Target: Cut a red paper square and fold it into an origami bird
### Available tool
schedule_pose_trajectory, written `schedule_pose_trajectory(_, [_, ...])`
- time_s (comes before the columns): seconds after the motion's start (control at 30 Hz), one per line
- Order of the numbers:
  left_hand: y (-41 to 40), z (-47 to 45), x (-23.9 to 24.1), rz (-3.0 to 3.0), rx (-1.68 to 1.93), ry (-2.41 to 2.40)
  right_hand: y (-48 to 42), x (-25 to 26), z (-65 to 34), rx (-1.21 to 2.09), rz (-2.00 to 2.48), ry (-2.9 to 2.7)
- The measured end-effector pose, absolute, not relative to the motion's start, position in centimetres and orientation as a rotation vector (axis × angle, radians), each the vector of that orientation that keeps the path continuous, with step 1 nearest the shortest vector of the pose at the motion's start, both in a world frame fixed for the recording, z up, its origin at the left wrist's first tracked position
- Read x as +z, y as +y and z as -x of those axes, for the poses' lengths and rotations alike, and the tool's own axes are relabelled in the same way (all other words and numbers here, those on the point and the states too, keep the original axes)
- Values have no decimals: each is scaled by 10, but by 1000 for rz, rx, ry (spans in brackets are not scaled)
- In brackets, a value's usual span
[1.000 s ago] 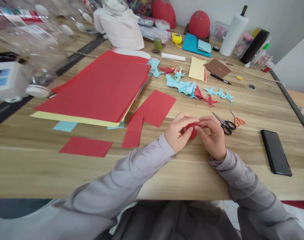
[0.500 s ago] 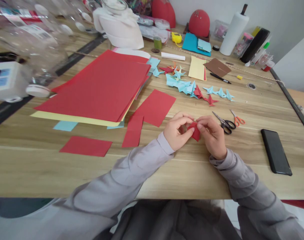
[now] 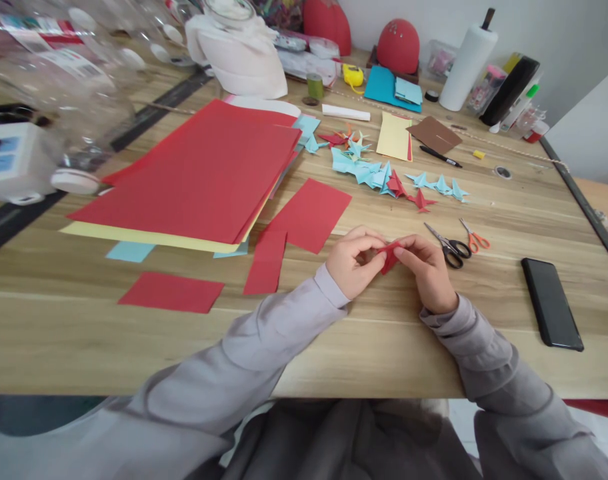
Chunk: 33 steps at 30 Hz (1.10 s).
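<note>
Between my two hands is a small folded piece of red paper (image 3: 389, 259), held just above the wooden table. My left hand (image 3: 355, 262) pinches its left side with thumb and fingers. On its right side my right hand (image 3: 427, 270) grips it the same way; fingers cover much of the folds. Cut red paper pieces (image 3: 311, 215) lie left of my hands. Beyond them sits a row of folded paper cranes, blue ones (image 3: 369, 173) and a red one (image 3: 422, 200). Black-handled scissors (image 3: 454, 250) rest close to my right hand.
A stack of large red sheets (image 3: 199, 177) covers the left side. Orange scissors (image 3: 477, 239) and a phone (image 3: 553, 303) lie to the right. Clear plastic bottles (image 3: 69, 73) crowd the far left. A tape measure (image 3: 353, 76) and a white roll (image 3: 469, 67) stand at the back.
The red paper has tilted and now shows less of its face, its lower tip higher. My right hand has shifted slightly, its fingers closer to the left hand's.
</note>
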<state>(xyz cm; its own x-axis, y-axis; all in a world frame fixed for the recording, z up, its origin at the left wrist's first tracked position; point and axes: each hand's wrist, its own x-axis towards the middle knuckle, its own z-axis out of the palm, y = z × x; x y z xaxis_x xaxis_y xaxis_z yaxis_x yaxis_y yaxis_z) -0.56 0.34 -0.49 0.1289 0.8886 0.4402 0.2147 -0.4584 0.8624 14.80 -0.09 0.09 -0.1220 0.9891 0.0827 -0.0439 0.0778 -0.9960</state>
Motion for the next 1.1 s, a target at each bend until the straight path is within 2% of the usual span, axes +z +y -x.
schedule_pose_trajectory(0.4, [2, 7, -5, -1919, 1478, 1036, 2, 1, -149, 1294, 1081, -1301])
schedule_pose_trajectory(0.77, [10, 6, -8, -1308, 1333, 1120, 2, -1, -149, 1359, 1075, -1220])
schedule_pose_trajectory(0.87, [11, 5, -8, -1164, 1270, 1103, 2, -2, -150, 1269, 1055, -1252])
schedule_pose_trajectory(1.1, [11, 3, -7, -1121, 1295, 1076, 3, 0, -150, 1375, 1108, -1186])
